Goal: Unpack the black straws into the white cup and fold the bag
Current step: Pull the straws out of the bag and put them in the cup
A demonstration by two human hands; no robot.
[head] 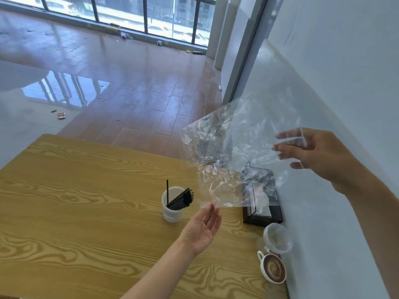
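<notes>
Starting at your left, the wooden table (64,201) carries the white cup (172,209), which stands upright with the black straws (180,198) inside it; most lean in a bundle toward the right rim, and one stands nearly straight at the left side. Just right of the cup, your left hand (204,228) is palm up with its fingers loosely extended, their tips at the lower corner of the bag (233,152); you cannot tell whether they pinch it or only touch it. The bag is clear, crinkled plastic, empty and spread out flat in the air above the table's right edge. Behind it a black wire holder (262,203) sits against the wall. Your right hand (313,154) has its fingers spread and relaxed at the bag's right edge, seen partly through the film.
</notes>
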